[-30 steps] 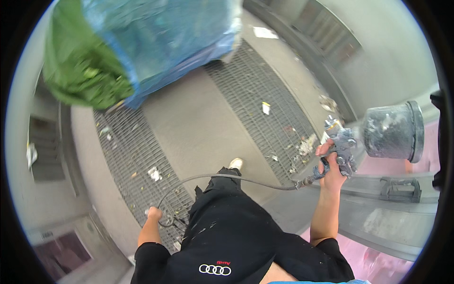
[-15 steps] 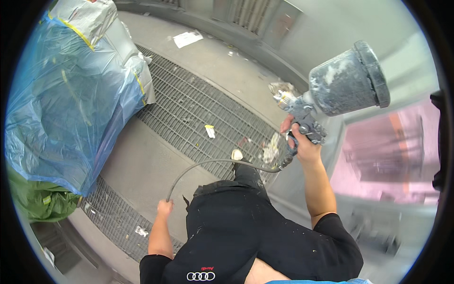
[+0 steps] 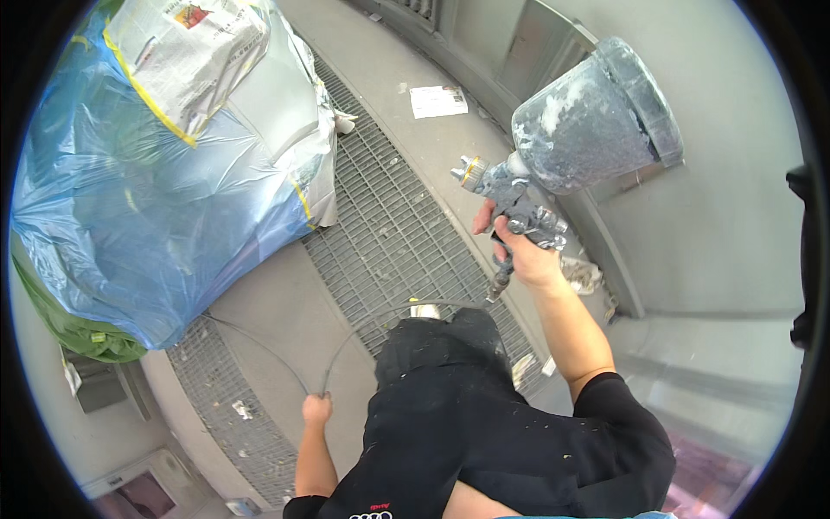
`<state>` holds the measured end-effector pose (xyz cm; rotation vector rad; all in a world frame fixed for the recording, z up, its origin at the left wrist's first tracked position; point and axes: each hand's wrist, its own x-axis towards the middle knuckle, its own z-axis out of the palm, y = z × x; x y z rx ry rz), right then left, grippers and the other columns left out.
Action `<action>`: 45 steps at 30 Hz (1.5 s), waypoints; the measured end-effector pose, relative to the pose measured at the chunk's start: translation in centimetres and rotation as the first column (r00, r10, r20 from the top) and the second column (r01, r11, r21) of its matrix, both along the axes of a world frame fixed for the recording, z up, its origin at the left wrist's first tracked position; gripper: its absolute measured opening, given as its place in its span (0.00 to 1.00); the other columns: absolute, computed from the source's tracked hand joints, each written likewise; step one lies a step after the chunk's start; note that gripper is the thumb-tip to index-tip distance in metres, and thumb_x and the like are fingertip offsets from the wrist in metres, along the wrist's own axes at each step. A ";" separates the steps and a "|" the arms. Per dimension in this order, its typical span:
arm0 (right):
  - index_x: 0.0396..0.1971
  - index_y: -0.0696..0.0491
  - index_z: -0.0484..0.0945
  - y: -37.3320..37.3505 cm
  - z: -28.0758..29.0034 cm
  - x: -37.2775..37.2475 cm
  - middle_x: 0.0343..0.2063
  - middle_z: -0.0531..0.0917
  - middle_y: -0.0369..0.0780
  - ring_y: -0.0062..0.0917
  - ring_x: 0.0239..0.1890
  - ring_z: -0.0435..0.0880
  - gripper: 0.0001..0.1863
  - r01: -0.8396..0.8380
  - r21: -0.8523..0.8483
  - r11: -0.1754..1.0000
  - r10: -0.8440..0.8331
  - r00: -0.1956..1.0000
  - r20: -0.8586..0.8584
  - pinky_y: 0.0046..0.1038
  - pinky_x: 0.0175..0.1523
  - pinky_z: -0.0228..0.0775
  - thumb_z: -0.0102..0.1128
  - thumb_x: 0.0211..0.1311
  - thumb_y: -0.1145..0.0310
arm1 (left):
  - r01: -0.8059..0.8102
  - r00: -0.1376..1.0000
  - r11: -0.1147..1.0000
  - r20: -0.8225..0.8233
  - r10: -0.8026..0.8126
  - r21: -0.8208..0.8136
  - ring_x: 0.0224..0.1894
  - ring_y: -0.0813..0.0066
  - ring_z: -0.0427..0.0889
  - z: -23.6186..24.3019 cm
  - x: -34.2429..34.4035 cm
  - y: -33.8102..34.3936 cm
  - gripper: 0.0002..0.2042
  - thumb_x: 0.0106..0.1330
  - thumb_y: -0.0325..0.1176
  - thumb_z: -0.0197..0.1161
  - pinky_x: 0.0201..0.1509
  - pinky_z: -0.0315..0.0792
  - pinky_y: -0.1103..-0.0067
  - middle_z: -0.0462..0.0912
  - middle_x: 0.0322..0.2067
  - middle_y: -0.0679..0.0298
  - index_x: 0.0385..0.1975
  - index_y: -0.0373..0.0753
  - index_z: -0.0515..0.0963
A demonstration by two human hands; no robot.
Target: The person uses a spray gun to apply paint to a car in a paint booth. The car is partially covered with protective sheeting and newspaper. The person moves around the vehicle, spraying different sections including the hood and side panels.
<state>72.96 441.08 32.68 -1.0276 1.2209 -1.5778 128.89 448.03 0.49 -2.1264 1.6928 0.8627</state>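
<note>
My right hand (image 3: 538,264) is wrapped round the grip of a paint spray gun (image 3: 520,212), its fingers by the trigger. The gun's nozzle points left toward the wrapped object. A large grey cup (image 3: 579,125), crusted with dried paint, sits on the gun and tilts up to the right. From the grip's lower end a thin dark air hose (image 3: 347,332) curves left across my legs. Lower down on the left, my left hand (image 3: 317,406) is closed round this hose, and another stretch of it runs away toward the blue sheeting.
At left stands a big object under blue plastic sheeting (image 3: 164,233), with newspaper (image 3: 186,65) fixed by yellow tape and green sheeting (image 3: 82,320) below. Metal floor grating (image 3: 389,216) runs beside it. A white paper sheet (image 3: 437,101) lies near the grey wall (image 3: 718,233) at right.
The view has turned, bringing more of the covered object in. In the picture, the spray gun and my right hand sit farther left and slightly higher. Both hands keep their grip.
</note>
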 end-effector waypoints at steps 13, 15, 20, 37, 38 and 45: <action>0.43 0.59 0.82 -29.7 -27.9 -11.9 0.31 0.86 0.38 0.12 0.20 0.74 0.12 -0.032 0.139 0.990 0.008 0.986 0.169 0.16 0.24 0.64 0.65 0.70 0.65 | -0.357 0.867 0.883 0.245 0.435 -0.304 0.25 0.47 0.83 -3.5 -14.7 -15.4 0.20 0.63 0.47 0.70 0.32 0.76 0.62 0.84 0.22 0.49 0.31 0.31 0.84; 0.44 0.60 0.82 -33.6 -33.6 -11.6 0.32 0.86 0.37 0.12 0.20 0.74 0.13 -0.104 0.058 0.993 0.092 0.979 0.181 0.16 0.24 0.64 0.65 0.70 0.65 | -0.277 0.880 0.783 0.179 0.439 -0.557 0.21 0.52 0.80 -6.3 -15.6 -18.4 0.21 0.63 0.49 0.71 0.29 0.73 0.64 0.81 0.19 0.52 0.29 0.31 0.82; 0.44 0.61 0.81 -39.5 -43.5 -8.3 0.32 0.86 0.36 0.10 0.20 0.72 0.12 -0.228 -0.106 0.968 0.234 0.971 0.045 0.16 0.25 0.63 0.65 0.70 0.67 | -0.081 0.860 0.448 0.165 0.483 -0.891 0.18 0.59 0.73 -11.8 -15.5 -19.5 0.20 0.64 0.43 0.72 0.25 0.67 0.67 0.75 0.18 0.53 0.26 0.31 0.75; 0.42 0.61 0.84 -44.1 -46.5 8.1 0.28 0.83 0.29 0.09 0.30 0.74 0.08 -0.200 -0.485 0.851 0.131 0.976 -0.173 0.17 0.35 0.66 0.68 0.65 0.74 | -0.098 0.855 0.092 -0.036 0.518 -0.991 0.15 0.70 0.58 -22.2 -12.7 -10.3 0.23 0.69 0.45 0.68 0.20 0.52 0.72 0.59 0.14 0.65 0.19 0.37 0.66; 0.42 0.61 0.84 -43.9 -46.2 8.8 0.28 0.83 0.29 0.09 0.30 0.74 0.08 -0.227 -0.462 0.857 0.158 0.970 -0.183 0.17 0.35 0.66 0.68 0.65 0.74 | -0.110 0.861 0.101 -0.044 0.507 -0.989 0.15 0.70 0.58 -22.6 -12.3 -10.1 0.23 0.69 0.45 0.68 0.20 0.52 0.72 0.59 0.13 0.65 0.19 0.37 0.66; 0.39 0.56 0.85 -45.2 -44.0 9.7 0.29 0.86 0.34 0.11 0.26 0.77 0.07 -0.537 -0.315 0.783 0.521 0.842 -0.140 0.19 0.30 0.67 0.69 0.65 0.71 | -0.152 0.884 0.116 -0.082 0.460 -0.982 0.14 0.71 0.58 -24.6 -10.7 -10.8 0.24 0.69 0.46 0.68 0.19 0.51 0.72 0.60 0.13 0.65 0.19 0.37 0.67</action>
